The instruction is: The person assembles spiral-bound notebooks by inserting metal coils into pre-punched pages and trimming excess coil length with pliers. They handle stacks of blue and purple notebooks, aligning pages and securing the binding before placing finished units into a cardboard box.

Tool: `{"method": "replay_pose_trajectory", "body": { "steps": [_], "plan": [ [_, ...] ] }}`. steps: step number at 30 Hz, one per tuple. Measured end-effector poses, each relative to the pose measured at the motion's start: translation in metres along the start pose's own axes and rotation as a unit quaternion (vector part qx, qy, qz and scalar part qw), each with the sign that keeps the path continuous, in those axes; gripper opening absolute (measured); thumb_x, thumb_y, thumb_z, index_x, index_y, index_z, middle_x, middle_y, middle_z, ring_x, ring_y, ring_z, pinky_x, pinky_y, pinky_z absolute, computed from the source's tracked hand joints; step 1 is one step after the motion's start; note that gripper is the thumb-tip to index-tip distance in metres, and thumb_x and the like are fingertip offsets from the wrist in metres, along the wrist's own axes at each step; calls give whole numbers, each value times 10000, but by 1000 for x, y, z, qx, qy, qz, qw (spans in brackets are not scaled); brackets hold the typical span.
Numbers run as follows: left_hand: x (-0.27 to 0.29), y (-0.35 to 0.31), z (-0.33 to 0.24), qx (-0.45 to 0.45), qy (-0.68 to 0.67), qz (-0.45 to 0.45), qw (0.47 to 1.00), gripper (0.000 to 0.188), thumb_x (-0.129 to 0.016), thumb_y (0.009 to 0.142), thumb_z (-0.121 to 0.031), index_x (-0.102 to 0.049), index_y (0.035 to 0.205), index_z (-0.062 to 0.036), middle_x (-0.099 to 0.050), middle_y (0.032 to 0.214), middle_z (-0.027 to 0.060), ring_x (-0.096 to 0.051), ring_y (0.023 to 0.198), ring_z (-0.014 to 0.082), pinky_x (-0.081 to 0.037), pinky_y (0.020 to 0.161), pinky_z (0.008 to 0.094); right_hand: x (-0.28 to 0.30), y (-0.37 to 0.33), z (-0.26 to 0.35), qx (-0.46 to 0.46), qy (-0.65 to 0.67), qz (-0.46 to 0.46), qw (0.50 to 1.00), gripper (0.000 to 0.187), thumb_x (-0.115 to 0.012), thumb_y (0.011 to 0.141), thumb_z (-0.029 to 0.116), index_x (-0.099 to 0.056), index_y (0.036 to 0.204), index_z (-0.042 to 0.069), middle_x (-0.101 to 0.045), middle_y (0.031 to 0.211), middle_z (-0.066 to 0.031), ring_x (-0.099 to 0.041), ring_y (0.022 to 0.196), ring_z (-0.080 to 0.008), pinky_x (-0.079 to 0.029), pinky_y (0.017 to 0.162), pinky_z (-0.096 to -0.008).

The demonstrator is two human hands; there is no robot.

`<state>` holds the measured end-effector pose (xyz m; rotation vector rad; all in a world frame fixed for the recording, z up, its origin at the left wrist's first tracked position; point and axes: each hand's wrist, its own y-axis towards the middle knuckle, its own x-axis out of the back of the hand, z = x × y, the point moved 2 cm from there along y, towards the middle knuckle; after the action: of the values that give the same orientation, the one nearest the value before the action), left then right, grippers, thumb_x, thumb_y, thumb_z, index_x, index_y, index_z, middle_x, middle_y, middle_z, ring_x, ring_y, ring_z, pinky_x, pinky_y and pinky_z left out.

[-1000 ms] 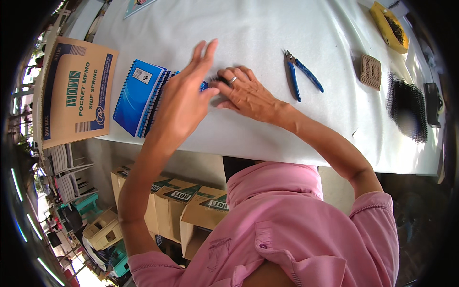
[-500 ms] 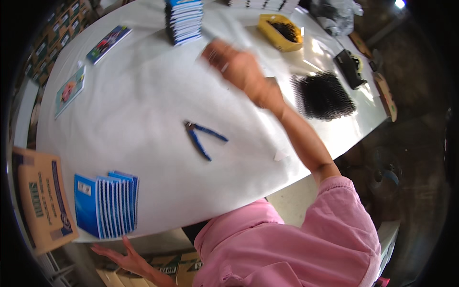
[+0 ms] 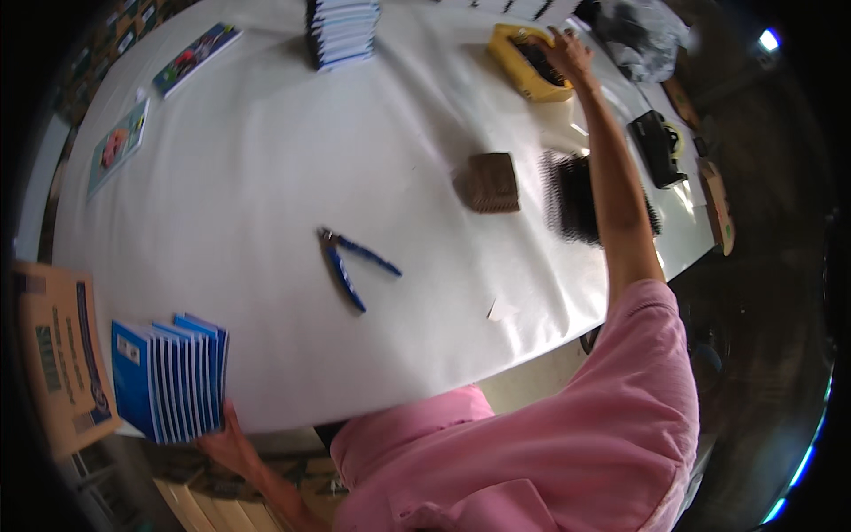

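My right hand (image 3: 570, 55) is stretched out to the far right, over the rim of a yellow tray (image 3: 542, 90) holding small black pieces. Its fingers are apart, some dipping toward the pieces, and I see nothing gripped. At the near left, my left hand (image 3: 229, 446) is against the near side of a row of blue spiral notebooks (image 3: 168, 381) by the table edge. Its thumb stands up beside them, apart from the fingers, which are partly hidden under the notebooks. Blue-handled cutting pliers (image 3: 344, 262) lie spread on the table between my hands.
A brown block (image 3: 494, 183) and a pile of black spiral coils (image 3: 572, 202) lie at the right, beside a black tape dispenser (image 3: 656, 149). A notebook stack (image 3: 347, 34) stands at the back. Two picture-covered books (image 3: 197, 58) lie far left; a cardboard box (image 3: 62, 355) stands near left.
My right hand has swung from mid-table to the yellow tray at the far right, uncovering the brown block. My left hand has come up against the blue notebooks. The view has shifted slightly.
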<state>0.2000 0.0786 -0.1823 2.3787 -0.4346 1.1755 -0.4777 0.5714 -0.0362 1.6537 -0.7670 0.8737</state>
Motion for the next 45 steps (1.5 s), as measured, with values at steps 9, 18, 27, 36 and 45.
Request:
{"method": "replay_pose_trajectory", "body": {
  "steps": [9,18,27,36,45],
  "plan": [
    [-4,4,14,27,102,-48,993,1012,-842,666,-506,-388,1417,-2,-600,1252,213,-570,1166,368,-355,1080,546,138,-311,276,269,245,154,919,787,-553,796,680,-575,1145,-25,-620,1054,-215,-616,1029,-346,-504,821,-437],
    [19,50,23,-6,2,-66,998,1072,-811,731,-372,-169,1543,-94,-513,1418,131,-510,1289,299,-136,1141,641,205,-337,351,458,201,177,848,571,-754,779,173,-514,1258,-26,-429,1329,-180,-442,1211,-338,-378,1042,-502],
    [75,77,-22,-270,-70,-238,930,586,-707,839,-374,-549,1372,-191,-431,1499,75,-304,1406,410,-182,1146,584,143,-314,327,572,237,64,783,558,-691,850,243,-483,1358,144,-472,1300,-138,-501,1201,-297,-399,1048,-506],
    [66,138,-62,-321,109,-37,940,419,-618,831,-537,-678,1208,-366,-541,1398,-84,-404,1361,253,-253,1149,555,311,-232,444,704,163,-249,645,386,-686,858,336,-576,1175,144,-558,1079,-54,-550,1034,-207,-450,924,-349],
    [63,138,-65,-312,70,-45,946,423,-680,798,-498,-703,1171,-301,-593,1326,-93,-445,1326,207,-354,1117,485,334,-233,489,787,-55,-354,502,443,-727,818,297,-603,1239,232,-554,1154,48,-479,1161,-137,-397,1037,-369]
  ]
}}
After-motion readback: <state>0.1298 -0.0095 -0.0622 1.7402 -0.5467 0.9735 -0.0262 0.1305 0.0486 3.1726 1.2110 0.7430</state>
